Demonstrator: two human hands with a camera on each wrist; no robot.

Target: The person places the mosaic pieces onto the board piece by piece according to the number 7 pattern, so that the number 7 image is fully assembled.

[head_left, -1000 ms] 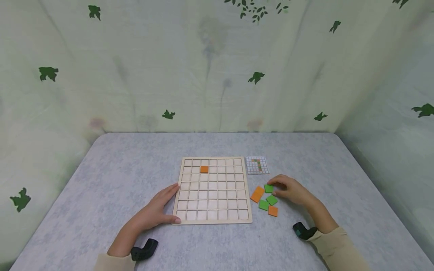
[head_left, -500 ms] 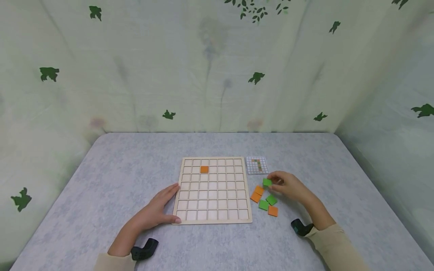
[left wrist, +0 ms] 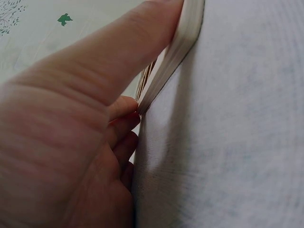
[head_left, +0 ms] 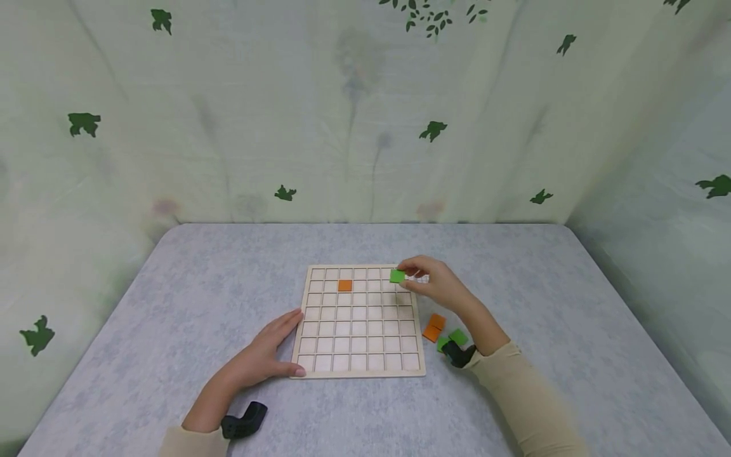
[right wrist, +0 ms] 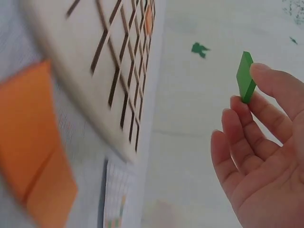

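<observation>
My right hand pinches a green square tile between thumb and fingertips. It holds this tile above the top right part of the wooden grid board. In the right wrist view the green tile appears edge-on at the fingertips. A single orange tile lies in a cell near the board's far side. My left hand rests against the board's left edge, fingertips along the side and thumb at the near corner. The left wrist view has the thumb touching the board's edge.
Right of the board lie two touching orange tiles and green tiles, partly hidden by the right wrist's black device. A small printed grid card sits beyond the board's edge, mostly covered by my right hand in the head view.
My right hand has lifted the green tile from the loose pile and carried it left and away from me, over the board. The left hand stays in place.
</observation>
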